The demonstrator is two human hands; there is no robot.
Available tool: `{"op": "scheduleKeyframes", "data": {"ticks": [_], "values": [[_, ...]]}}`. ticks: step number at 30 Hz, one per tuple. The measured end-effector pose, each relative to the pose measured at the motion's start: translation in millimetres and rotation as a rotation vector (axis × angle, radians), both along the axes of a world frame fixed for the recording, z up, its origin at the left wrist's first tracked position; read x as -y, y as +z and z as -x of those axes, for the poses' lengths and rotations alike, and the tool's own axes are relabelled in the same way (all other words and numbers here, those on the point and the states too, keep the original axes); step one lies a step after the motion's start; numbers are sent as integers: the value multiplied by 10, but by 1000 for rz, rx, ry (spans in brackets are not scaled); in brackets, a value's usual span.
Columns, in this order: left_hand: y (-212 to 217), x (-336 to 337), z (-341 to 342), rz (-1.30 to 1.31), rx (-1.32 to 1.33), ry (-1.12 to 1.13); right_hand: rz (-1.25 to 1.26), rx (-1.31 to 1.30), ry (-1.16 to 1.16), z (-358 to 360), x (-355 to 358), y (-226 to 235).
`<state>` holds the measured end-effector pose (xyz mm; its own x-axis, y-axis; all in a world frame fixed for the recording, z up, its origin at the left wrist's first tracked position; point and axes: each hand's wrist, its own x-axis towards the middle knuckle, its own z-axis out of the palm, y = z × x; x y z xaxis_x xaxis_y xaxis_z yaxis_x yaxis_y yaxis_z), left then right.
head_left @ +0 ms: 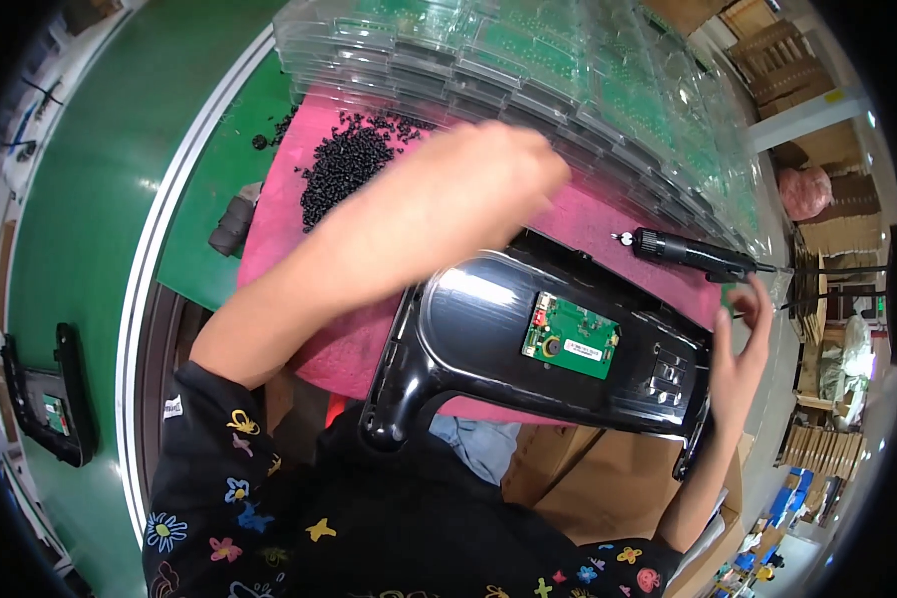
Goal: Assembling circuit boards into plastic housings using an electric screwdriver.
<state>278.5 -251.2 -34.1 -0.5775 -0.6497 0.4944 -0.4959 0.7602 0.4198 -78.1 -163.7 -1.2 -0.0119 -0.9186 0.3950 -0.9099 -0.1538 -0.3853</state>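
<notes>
A glossy black plastic housing point(458, 329) lies across the pink mat, its hollow side up. Inside it sits a green circuit board point(596, 342) with a white label and a red part. My left hand point(503, 169) is smeared by motion above the housing's far edge, beside the stacked trays; its fingers are hidden. Around the right end of the housing is my right hand point(740, 364), its thumb and fingers apart and nothing seen between them. Just beyond it, a black electric screwdriver point(688, 251) rests on the mat, bit pointing left.
A heap of small black screws point(344, 164) spreads over the pink mat point(324, 349) at the left. Stacked clear trays point(528, 85) with green boards stand behind. Another black housing point(45, 394) lies on the green bench point(80, 249) at far left. Below is an open cardboard box point(608, 488).
</notes>
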Motion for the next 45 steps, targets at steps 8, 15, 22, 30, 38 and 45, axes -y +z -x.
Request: {"op": "scheduleKeyframes", "data": {"ticks": [8,15,22,30,38,45], "values": [[-172,104,-373,-222,407,230,-270,352,-97,600,617,-182],[-250,62,-267,-122,338,335,314,770,-135,-70,665,-227],[-224,155,-271,-215,265,274,18,1535,390,-473,675,-215],[42,44,-103,-332,-181,72,-12,1718,777,-850,188,176],[210,-197,88,-1056,-387,-438,-78,1524,1098,-1000,-87,269],[175,-208,111,-1042,-442,-451,39,1568,1000,-1088,-363,480]]}}
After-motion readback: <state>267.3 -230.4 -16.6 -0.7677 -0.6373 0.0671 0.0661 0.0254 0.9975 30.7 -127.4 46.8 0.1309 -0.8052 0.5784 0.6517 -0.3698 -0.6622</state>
